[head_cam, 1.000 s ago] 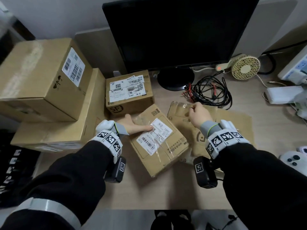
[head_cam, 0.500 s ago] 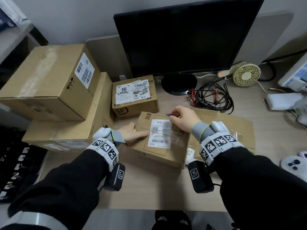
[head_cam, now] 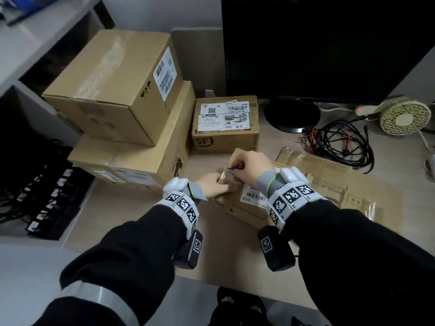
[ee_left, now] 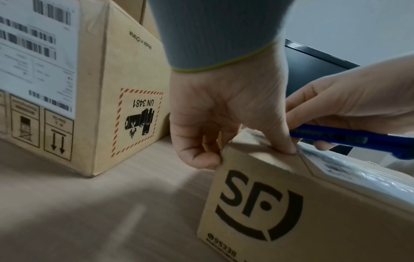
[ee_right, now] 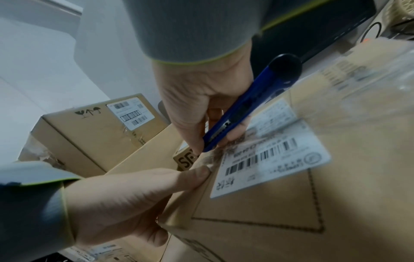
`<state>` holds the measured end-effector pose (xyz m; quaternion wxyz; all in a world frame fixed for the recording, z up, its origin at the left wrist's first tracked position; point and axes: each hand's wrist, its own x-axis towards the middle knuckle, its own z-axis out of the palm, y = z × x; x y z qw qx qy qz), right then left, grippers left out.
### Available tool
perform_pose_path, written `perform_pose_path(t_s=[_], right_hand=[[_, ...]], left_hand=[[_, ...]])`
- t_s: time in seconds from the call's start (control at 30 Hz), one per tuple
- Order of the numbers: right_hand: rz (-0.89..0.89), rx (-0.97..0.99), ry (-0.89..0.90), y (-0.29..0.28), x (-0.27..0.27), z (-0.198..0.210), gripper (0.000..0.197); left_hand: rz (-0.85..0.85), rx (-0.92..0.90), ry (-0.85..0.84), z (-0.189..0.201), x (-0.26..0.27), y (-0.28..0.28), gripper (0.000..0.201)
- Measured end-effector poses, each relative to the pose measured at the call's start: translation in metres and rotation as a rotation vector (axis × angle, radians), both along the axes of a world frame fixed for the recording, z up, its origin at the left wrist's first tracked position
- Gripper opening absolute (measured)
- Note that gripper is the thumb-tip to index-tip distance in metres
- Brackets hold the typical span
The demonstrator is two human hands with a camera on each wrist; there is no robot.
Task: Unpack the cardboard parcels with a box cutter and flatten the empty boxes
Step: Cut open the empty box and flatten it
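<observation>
Desk (head_cam: 131, 231) crowded with boxes: left hand (ee_left: 226, 113) grips parcel (ee_left: 280, 203) corner to steady it while right hand (ee_right: 201, 99) clasps cutter (ee_right: 244, 109) at tape.

The pale wood counter (head_cam: 141, 222) carries a long box (head_cam: 131, 158), two SF parcels (head_cam: 226, 124) (head_cam: 240, 205), flattened cardboard (head_cam: 334, 191), tangled cables (head_cam: 341, 142), a monitor stand (head_cam: 292, 118) and seemingly a small fan (head_cam: 404, 118).

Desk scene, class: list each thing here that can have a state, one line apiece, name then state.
Small parcel: taped shut, being cut.
Box cutter: gripped, tip at the tape.
Left hand: grips the parcel's corner.
Right hand: holds the cutter.
SF box: sealed, on the desk.
Two stacked boxes: closed.
Flattened cardboard: lies flat.
Monitor: screen dark.
</observation>
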<state>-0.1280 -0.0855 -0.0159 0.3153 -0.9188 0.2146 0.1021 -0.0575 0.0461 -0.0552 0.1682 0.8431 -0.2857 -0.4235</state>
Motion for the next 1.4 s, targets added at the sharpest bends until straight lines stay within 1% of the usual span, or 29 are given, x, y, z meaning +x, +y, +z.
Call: perform_pose_path(t_s=[0.07,0.1,0.13,0.2,0.33,0.37,0.47,0.5,0.53,0.6,0.67,0.77,0.83,0.93,1.13,1.27,1.4], right_hand=[[0.002,-0.011,0.003,0.004,0.006,-0.001,0.008],[0.011,-0.014,0.009,0.005,0.009,-0.002,0.011],[0.023,-0.018,0.017,0.006,0.012,-0.002,0.012],[0.057,-0.037,0.039,0.007,0.015,-0.001,0.014],[0.073,-0.052,0.086,0.01,0.02,-0.002,0.017],[0.067,-0.048,0.09,0.009,0.021,-0.003,0.014],[0.057,-0.033,0.113,0.007,0.022,-0.004,0.012],[0.063,-0.035,0.122,0.006,0.022,-0.003,0.013],[0.069,-0.04,0.131,0.005,0.022,-0.001,0.013],[0.07,-0.052,0.143,0.004,0.02,0.0,0.014],[0.054,-0.056,0.158,0.004,0.018,0.002,0.016],[0.051,-0.069,0.198,0.003,0.015,0.002,0.023],[0.04,-0.079,0.206,0.001,0.011,0.002,0.022],[0.023,-0.09,0.193,-0.003,0.005,0.001,0.02],[-0.006,-0.085,0.199,-0.013,-0.014,0.0,0.017],[-0.024,-0.11,0.215,-0.018,-0.025,-0.001,0.019],[-0.047,-0.133,0.217,-0.026,-0.04,-0.002,0.016]], left_hand=[[0.027,-0.009,0.026,-0.002,0.002,0.001,0.071],[0.029,-0.01,0.042,-0.003,0.003,0.002,0.076],[0.028,-0.01,0.065,-0.005,0.005,0.002,0.071],[0.036,-0.008,0.095,-0.007,0.006,0.002,0.054],[0.089,-0.024,0.115,-0.01,0.009,0.002,0.035],[0.09,-0.024,0.125,-0.01,0.008,0.002,0.04],[0.112,-0.034,0.133,-0.011,0.005,0.004,0.078],[0.112,-0.042,0.133,-0.012,0.005,0.005,0.084],[0.106,-0.043,0.143,-0.012,0.004,0.005,0.08],[0.093,-0.014,0.153,-0.007,0.002,0.005,0.064],[0.098,0.004,0.147,-0.008,0.002,0.006,0.061],[0.109,0.011,0.151,-0.006,0.001,0.006,0.049],[0.117,0.012,0.155,-0.005,-0.001,0.006,0.045],[0.117,-0.008,0.14,-0.003,-0.003,0.007,0.03],[0.13,-0.028,0.142,0.001,-0.01,0.007,0.028],[0.188,-0.041,0.157,0.001,-0.013,0.009,0.03],[0.241,-0.035,0.16,0.002,-0.016,0.007,0.034]])
